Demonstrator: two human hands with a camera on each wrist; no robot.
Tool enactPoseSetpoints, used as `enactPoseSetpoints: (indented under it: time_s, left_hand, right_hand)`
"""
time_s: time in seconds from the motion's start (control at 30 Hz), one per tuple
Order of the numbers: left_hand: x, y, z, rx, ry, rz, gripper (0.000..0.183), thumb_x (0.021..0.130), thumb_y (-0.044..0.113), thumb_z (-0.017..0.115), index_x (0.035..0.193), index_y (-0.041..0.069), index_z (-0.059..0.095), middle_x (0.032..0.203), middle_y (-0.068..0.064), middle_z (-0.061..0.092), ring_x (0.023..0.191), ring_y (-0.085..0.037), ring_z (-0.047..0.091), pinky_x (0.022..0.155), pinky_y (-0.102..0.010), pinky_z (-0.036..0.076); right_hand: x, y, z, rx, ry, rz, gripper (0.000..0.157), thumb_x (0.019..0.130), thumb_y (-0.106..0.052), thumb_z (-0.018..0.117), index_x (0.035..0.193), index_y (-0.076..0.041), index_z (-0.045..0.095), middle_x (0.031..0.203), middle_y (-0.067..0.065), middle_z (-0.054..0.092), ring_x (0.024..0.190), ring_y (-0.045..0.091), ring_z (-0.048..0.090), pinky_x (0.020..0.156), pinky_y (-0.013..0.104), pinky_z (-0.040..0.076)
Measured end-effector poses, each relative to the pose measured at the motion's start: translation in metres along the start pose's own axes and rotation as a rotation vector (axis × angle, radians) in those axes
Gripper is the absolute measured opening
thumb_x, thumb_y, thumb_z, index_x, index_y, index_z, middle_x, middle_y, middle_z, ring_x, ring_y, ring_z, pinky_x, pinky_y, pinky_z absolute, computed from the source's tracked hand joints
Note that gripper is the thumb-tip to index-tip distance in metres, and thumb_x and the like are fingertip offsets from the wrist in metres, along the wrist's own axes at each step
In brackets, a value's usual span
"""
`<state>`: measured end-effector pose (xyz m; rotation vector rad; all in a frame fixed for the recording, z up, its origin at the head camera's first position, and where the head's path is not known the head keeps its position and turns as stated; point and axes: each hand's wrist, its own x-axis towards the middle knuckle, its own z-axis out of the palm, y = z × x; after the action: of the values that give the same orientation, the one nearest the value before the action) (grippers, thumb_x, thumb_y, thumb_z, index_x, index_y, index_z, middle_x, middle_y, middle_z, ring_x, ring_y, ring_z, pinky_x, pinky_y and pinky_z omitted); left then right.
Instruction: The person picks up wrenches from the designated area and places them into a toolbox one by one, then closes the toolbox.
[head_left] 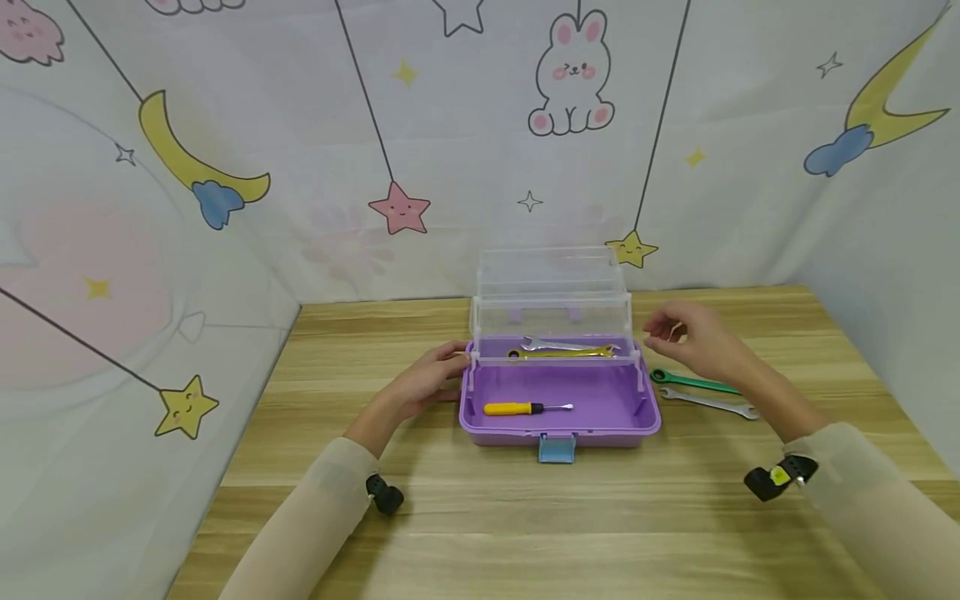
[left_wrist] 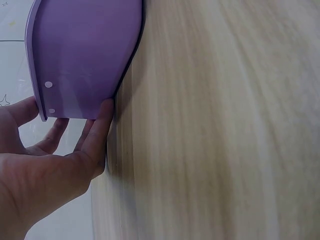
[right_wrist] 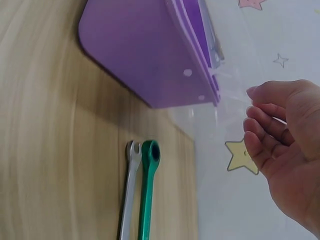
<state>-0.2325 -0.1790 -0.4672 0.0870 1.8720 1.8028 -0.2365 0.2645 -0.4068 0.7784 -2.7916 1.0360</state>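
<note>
A purple toolbox (head_left: pixel 555 438) stands on the table with its clear lid (head_left: pixel 553 275) raised at the back. My left hand (head_left: pixel 427 382) touches the box's left end; in the left wrist view its fingers (left_wrist: pixel 102 120) lie against the end wall near the rim. Off the box's right back corner, my right hand (head_left: pixel 697 337) is in the air, fingers loosely curled around nothing. A yellow-handled screwdriver (head_left: pixel 513 409) lies on the box floor. Behind it, a yellow wrench (head_left: pixel 562 354) and a silver wrench (head_left: pixel 562 344) lie in the raised tray.
On the table right of the box lie a green ratchet wrench (head_left: pixel 693 382) and a silver open-ended wrench (head_left: pixel 708 402), side by side. A blue latch (head_left: pixel 557 448) hangs down at the box's front. Printed white cloth (head_left: pixel 465 150) walls the table's back and sides.
</note>
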Motion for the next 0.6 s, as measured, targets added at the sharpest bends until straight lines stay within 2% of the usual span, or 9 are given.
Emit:
enactPoseSetpoints:
  time_s: [0.2, 0.6]
  left_hand:
    - [0.000, 0.000, 0.000, -0.005, 0.009, -0.005, 0.043, 0.114, 0.024, 0.048, 0.154, 0.008, 0.048, 0.150, -0.017, 0.054, 0.141, -0.033, 0.051, 0.109, -0.054, 0.051]
    - [-0.001, 0.001, 0.000, -0.013, -0.002, -0.003, 0.044, 0.113, 0.024, 0.048, 0.154, 0.007, 0.047, 0.151, -0.018, 0.053, 0.142, -0.035, 0.050, 0.111, -0.055, 0.050]
  right_hand:
    - [-0.013, 0.012, -0.003, -0.026, 0.025, -0.010, 0.007, 0.097, -0.005, 0.077, 0.102, -0.004, 0.073, 0.092, 0.001, 0.068, 0.084, 0.016, 0.061, 0.073, 0.023, 0.054]
    - [-0.033, 0.039, -0.003, -0.085, 0.009, 0.006, 0.008, 0.095, -0.006, 0.079, 0.101, -0.004, 0.074, 0.089, -0.003, 0.067, 0.081, 0.012, 0.060, 0.069, 0.024, 0.054]
